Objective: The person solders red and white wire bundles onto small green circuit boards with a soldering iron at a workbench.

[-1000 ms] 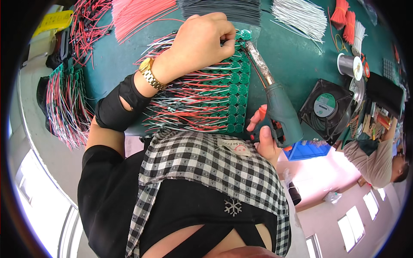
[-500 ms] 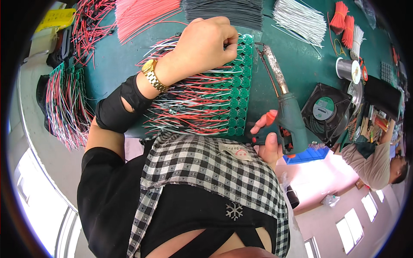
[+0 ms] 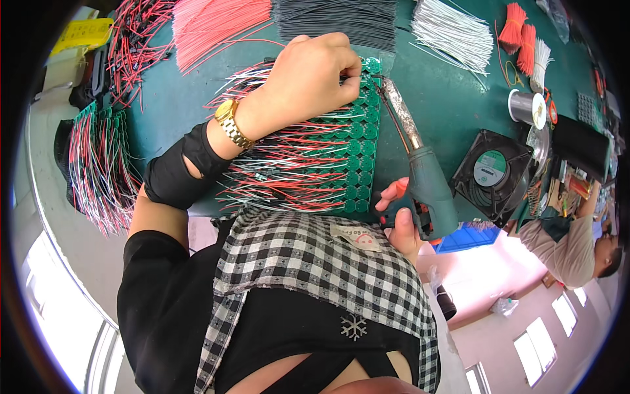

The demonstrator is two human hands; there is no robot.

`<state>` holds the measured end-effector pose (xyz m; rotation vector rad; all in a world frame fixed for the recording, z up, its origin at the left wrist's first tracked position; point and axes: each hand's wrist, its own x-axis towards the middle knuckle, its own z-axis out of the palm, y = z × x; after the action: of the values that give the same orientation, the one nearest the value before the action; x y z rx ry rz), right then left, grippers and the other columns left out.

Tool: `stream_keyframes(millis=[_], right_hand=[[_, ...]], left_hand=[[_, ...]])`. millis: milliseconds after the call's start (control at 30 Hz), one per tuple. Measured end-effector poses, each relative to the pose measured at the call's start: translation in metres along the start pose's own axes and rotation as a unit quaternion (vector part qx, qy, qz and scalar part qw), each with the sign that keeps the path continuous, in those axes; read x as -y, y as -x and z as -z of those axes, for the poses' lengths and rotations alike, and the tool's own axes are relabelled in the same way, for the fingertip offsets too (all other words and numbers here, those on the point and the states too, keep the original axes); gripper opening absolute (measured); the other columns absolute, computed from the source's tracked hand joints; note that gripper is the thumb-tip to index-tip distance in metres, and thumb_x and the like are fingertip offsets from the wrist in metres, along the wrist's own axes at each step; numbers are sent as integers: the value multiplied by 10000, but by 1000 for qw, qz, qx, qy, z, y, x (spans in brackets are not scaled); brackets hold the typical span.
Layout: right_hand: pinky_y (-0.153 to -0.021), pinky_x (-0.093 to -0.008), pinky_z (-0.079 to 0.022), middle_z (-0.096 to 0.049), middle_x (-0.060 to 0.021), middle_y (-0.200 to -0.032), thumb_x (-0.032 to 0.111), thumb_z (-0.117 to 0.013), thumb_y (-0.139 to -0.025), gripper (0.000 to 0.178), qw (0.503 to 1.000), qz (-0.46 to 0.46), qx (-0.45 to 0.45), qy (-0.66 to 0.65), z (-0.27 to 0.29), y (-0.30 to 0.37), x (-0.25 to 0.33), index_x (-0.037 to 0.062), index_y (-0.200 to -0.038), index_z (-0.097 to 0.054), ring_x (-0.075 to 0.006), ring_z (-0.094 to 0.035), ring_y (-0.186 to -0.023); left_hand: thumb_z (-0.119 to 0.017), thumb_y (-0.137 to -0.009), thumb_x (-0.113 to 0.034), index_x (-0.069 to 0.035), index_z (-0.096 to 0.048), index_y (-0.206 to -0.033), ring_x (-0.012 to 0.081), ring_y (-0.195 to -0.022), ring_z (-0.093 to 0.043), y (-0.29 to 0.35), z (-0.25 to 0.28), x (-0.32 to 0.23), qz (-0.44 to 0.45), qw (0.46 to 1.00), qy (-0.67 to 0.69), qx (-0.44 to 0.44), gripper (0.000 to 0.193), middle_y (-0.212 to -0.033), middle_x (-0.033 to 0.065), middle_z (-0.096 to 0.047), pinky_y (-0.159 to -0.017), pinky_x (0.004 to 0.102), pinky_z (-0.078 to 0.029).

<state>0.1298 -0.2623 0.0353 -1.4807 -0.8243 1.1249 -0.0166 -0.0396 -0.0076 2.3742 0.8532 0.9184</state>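
Observation:
My left hand [image 3: 318, 72], with a gold watch [image 3: 230, 123] at its wrist, is curled in a pinch over the top end of a panel of round green circuit boards [image 3: 362, 151]. What its fingertips hold is hidden, though thin wires surround them. Red, white and black wires [image 3: 289, 164] run leftward from the boards. My right hand [image 3: 401, 220] is wrapped round the handle of a green soldering gun [image 3: 430, 187]. The gun's long, stained metal barrel points up and left. Its tip is at the panel's upper right edge, close to my left fingers.
Bundles of red [image 3: 220, 29], black [image 3: 338, 23] and white wires [image 3: 453, 33] lie along the far side. To the right are a solder spool [image 3: 527, 108] and a black fan [image 3: 492, 174]. Wired boards [image 3: 102, 164] hang at left. Another person [image 3: 567, 249] sits far right.
The soldering gun in my right hand has moved left, bringing its tip from beside the panel to its edge. My left hand keeps its pinch in nearly the same place.

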Motion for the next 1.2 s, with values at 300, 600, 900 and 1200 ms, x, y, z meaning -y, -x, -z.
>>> stream_keyframes(millis=[300, 600, 900, 1200], right_hand=[[-652, -286, -449, -568, -73, -925, 230, -584, -821, 304, 1000, 12, 1, 23, -3, -3, 1, 33, -1050, -559, -138, -559, -735], [-642, -285, -450, -561, -73, -928, 257, -588, -826, 351, 1000, 10, 7, 21, 0, -1, -4, 34, -1093, -542, -142, -557, -730], [-632, -293, -476, -560, -146, -905, 377, -615, -852, 553, 998, 48, -29, -41, 1, -2, -6, -13, -1209, -452, -180, -552, -719], [-678, -303, -480, -552, -152, -948, 374, -616, -865, 571, 997, 55, -6, -62, -4, -3, -6, -13, -1237, -424, -184, -551, -753]], left_hand=[[-669, -656, -66, -68, -597, -667, 195, -578, -555, -1, -1, 0, 6, 1000, -2, 1, 73, -661, 26, -536, -555, 309, -401], [-662, -648, -58, -64, -593, -658, 204, -579, -551, 0, -1, -2, 10, 1000, 1, -1, 69, -654, 33, -532, -549, 316, -405], [-662, -647, -60, -69, -588, -654, 210, -584, -549, -1, -4, 0, 9, 1000, 1, -2, 75, -653, 31, -533, -557, 317, -405], [-671, -639, -68, -80, -586, -653, 215, -584, -543, 1, 1, 3, 1, 1000, 1, -15, 87, -650, 24, -528, -559, 326, -391]])
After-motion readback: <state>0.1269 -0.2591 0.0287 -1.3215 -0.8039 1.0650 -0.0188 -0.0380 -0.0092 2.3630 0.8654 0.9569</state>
